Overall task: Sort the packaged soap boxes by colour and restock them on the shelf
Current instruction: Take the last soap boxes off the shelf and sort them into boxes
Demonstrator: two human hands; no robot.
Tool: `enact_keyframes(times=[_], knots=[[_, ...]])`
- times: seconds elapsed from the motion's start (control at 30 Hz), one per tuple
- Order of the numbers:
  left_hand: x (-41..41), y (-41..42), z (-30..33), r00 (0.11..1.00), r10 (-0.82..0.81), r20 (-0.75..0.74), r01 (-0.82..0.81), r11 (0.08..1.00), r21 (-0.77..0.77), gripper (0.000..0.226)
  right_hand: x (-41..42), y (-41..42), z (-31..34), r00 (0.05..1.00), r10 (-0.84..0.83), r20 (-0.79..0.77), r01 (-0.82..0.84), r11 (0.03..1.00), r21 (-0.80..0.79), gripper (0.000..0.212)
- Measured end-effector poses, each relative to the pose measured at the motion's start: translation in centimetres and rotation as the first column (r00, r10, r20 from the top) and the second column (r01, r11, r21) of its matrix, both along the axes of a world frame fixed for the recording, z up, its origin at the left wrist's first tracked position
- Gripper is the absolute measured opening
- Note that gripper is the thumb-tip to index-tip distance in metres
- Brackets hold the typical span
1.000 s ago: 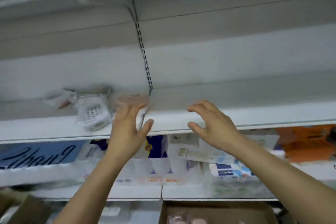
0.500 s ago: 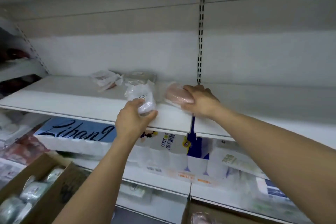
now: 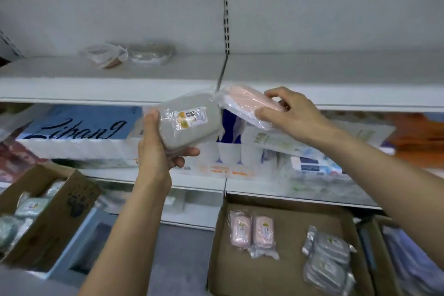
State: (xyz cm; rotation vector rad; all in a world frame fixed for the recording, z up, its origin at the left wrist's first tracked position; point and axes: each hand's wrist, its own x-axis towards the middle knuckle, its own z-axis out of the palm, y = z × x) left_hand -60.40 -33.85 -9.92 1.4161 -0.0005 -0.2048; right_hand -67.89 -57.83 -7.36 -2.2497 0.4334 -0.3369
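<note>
You were early in the restock: only two wrapped packets (image 3: 125,55) lay on the white shelf (image 3: 72,79) at eleven o'clock, while pink soap boxes (image 3: 251,229) and grey ones (image 3: 329,262) waited in the carton (image 3: 283,214) at five o'clock. Your left hand (image 3: 156,151) was curled round a grey soap box (image 3: 189,125) at centre, and your right hand (image 3: 295,115) pinched a pink soap box (image 3: 249,103) just beside it at one o'clock, both held in front of the shelf edge.

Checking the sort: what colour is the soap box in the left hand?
Grey soap box, wrapped in clear plastic; head view.
</note>
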Motion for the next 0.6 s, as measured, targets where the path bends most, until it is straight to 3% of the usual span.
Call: enact_keyframes(times=[0.23, 0.37, 0.47, 0.6], knots=[[-8.0, -0.3, -8.3, 0.973, -0.082, -0.217, 0.088, 0.996, 0.017, 0.067, -10.1, -0.2, -7.8, 0.996, -0.024, -0.086, 0.041, 0.979, 0.197, 0.058], [-10.1, 0.8, -14.4, 0.916, -0.045, -0.398, 0.085, 0.993, 0.082, 0.074, -12.5, 0.3, -14.7, 0.965, -0.037, -0.258, 0.120, 0.941, 0.315, 0.057], [-10.6, 1.6, -18.8, 0.879, -0.022, -0.476, 0.113, 0.980, 0.164, 0.072, -13.0, 0.6, -21.1, 0.914, -0.064, -0.401, 0.201, 0.928, 0.312, 0.054], [-10.2, 2.2, -25.1, 0.826, 0.011, -0.564, 0.135, 0.967, 0.216, 0.071, -12.1, 1.8, -31.3, 0.811, -0.093, -0.577, 0.336, 0.883, 0.329, 0.070]])
